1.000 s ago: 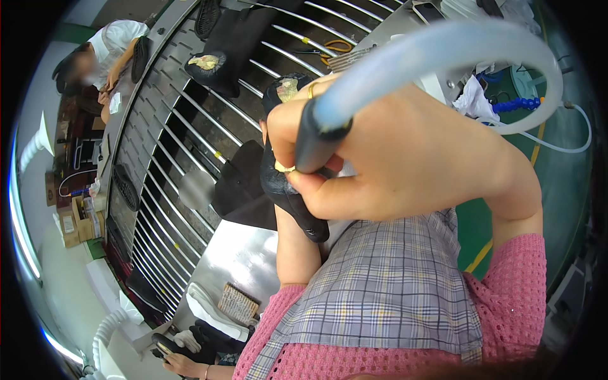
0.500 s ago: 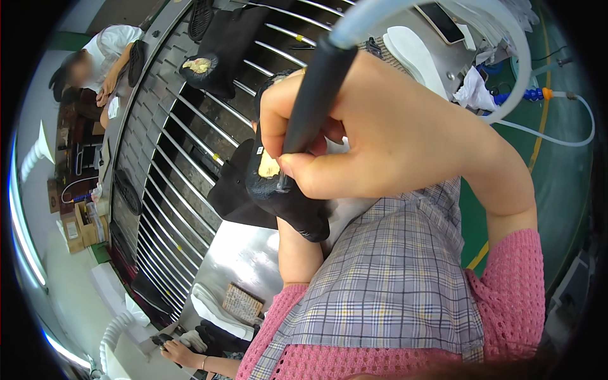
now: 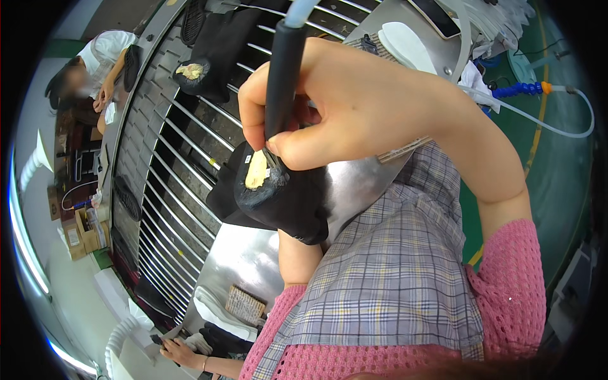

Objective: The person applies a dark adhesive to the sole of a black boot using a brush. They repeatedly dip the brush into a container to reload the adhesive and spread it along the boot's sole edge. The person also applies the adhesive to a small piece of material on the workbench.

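Note:
My right hand point(image 3: 329, 104) grips a hose-fed brush point(image 3: 285, 76) with a thick black handle and a translucent hose leaving its top. The brush's tip meets the dark, shiny rim of a black boot upper point(image 3: 291, 212), right beside a bare yellowish patch point(image 3: 256, 171) on its underside. Small white labels show at that patch. My left forearm point(image 3: 301, 256) runs up beneath the boot upper, which hides the left hand and its fingers. Farther off, a second black boot upper point(image 3: 218, 60) with a similar pale patch lies on the metal rods.
A rack of metal rods point(image 3: 177, 209) and a slatted conveyor point(image 3: 149, 104) with dark soles run along the left. White insoles point(image 3: 405, 47) and a phone point(image 3: 435, 18) lie at the upper right. A co-worker point(image 3: 95, 69) sits across; another person's hand point(image 3: 180, 351) is at lower left.
My right hand and the brush have moved left and slightly up along the boot's rim. More of the yellowish patch shows, and the boot upper has shifted slightly.

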Demonstrator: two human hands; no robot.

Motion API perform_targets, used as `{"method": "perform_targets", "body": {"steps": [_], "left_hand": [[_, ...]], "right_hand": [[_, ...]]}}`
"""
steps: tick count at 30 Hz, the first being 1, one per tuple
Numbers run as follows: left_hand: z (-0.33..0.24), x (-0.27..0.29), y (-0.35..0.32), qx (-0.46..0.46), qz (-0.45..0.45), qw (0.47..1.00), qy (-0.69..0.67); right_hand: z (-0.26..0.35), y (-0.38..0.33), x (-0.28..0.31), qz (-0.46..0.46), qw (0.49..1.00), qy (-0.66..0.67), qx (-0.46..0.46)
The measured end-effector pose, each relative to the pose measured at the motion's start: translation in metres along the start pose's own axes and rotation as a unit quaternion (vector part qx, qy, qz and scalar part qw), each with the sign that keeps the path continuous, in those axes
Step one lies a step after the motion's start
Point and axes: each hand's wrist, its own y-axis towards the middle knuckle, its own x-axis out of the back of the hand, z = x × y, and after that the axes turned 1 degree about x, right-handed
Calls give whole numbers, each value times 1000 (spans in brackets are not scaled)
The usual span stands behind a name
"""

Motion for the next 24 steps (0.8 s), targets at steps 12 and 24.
{"method": "perform_targets", "body": {"steps": [12, 24], "left_hand": [[21, 31, 10, 5, -31, 987, 156], [10, -9, 37, 232, -62, 933, -266]], "right_hand": [[-26, -9, 8, -120, 977, -175, -12], [11, -51, 19, -144, 982, -117, -25]]}}
